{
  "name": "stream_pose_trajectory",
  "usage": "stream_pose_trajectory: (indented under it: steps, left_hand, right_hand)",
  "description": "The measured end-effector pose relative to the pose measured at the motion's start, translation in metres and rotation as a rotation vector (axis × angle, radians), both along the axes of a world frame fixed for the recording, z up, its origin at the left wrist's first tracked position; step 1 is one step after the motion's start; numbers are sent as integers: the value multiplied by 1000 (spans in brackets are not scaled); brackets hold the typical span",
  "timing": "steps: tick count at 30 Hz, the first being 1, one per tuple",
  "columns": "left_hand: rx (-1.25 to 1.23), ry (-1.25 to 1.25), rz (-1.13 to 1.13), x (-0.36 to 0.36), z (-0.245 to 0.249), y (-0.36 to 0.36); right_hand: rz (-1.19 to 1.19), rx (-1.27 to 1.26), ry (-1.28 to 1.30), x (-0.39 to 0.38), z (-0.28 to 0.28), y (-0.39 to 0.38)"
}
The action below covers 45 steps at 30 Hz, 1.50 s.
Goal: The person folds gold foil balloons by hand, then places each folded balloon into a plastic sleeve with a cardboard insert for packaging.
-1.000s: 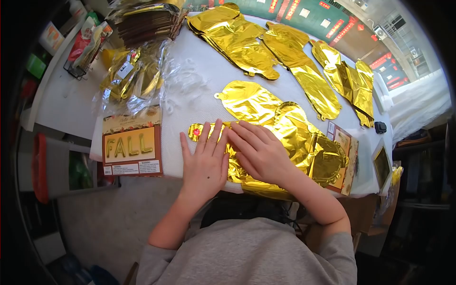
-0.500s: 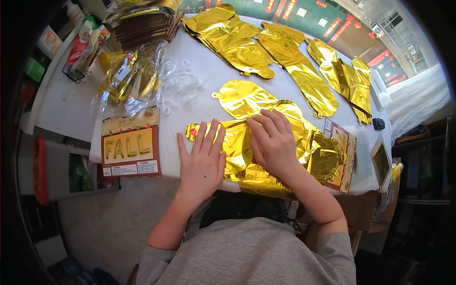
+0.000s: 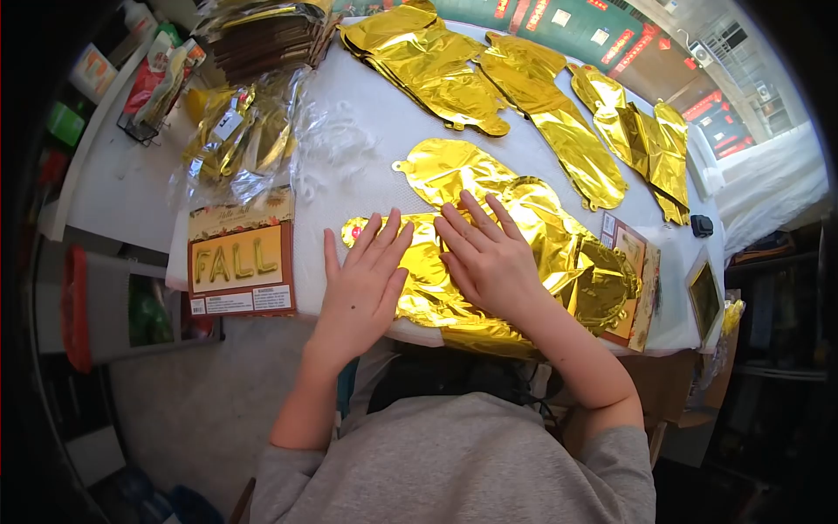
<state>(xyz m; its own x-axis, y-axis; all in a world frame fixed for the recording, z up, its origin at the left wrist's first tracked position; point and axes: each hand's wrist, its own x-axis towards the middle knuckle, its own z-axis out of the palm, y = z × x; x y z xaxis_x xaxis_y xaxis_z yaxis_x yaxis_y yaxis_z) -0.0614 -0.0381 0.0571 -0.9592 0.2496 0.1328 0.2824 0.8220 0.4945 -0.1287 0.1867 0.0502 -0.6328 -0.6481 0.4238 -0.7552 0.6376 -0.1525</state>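
Observation:
Flat on the table in front of me lies a gold foil balloon (image 3: 419, 275), uninflated and creased, with a small red mark near its left tip. My left hand (image 3: 362, 275) rests with fingers spread at the balloon's left end. Pressed flat over its middle is my right hand (image 3: 491, 258), fingers stretched out. Another gold foil piece (image 3: 458, 166) shows just beyond my fingertips. More crumpled foil (image 3: 602, 284) lies to the right, overlapping a printed card (image 3: 642, 301). Neither hand grips anything; what lies under the palms is hidden.
Stacks of flat gold balloons (image 3: 428, 70) lie along the table's far side. At left are a "FALL" package (image 3: 242, 262), clear bags of gold foil (image 3: 236, 140) and a pile of packets (image 3: 266, 44). A small black object (image 3: 701, 225) sits at the right edge.
My right hand has flattened from a bent-finger pose, its fingers now stretched over the foil. My left hand has shifted slightly, still spread on the balloon's left end.

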Motion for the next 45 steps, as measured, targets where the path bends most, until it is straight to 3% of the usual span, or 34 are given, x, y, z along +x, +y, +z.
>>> stream_pose_trajectory:
  steps: [4, 6, 13, 21, 23, 24, 27, 30, 36, 45]
  left_hand:
    - [192, -63, 53, -5, 9, -1]
    - [-23, 93, 71, -10, 10, 8]
    - [-56, 146, 39, -14, -16, 59]
    - [-203, 131, 42, -12, -19, 61]
    - [-218, 144, 37, -13, -20, 61]
    - [-210, 148, 39, -12, -19, 61]
    - [-205, 148, 44, -11, -20, 61]
    - [-210, 153, 46, -12, -20, 61]
    - [-193, 148, 46, -11, -20, 61]
    - [-184, 153, 44, -11, -21, 61]
  right_hand:
    - [3, -3, 3, 0, -1, 0]
    - [0, -6, 0, 0, -1, 0]
    - [-9, 41, -12, -1, -3, 3]
    - [3, -285, -155, -12, 3, 18]
    - [-163, -447, -289, -20, 28, 36]
    - [-216, -406, -216, -26, 39, 51]
    - [-450, -158, -336, -40, 54, 93]
    - [-456, -64, -525, -56, 56, 108]
    - [-281, -57, -588, -87, 45, 133]
    - [-264, -107, -276, -102, 22, 123]
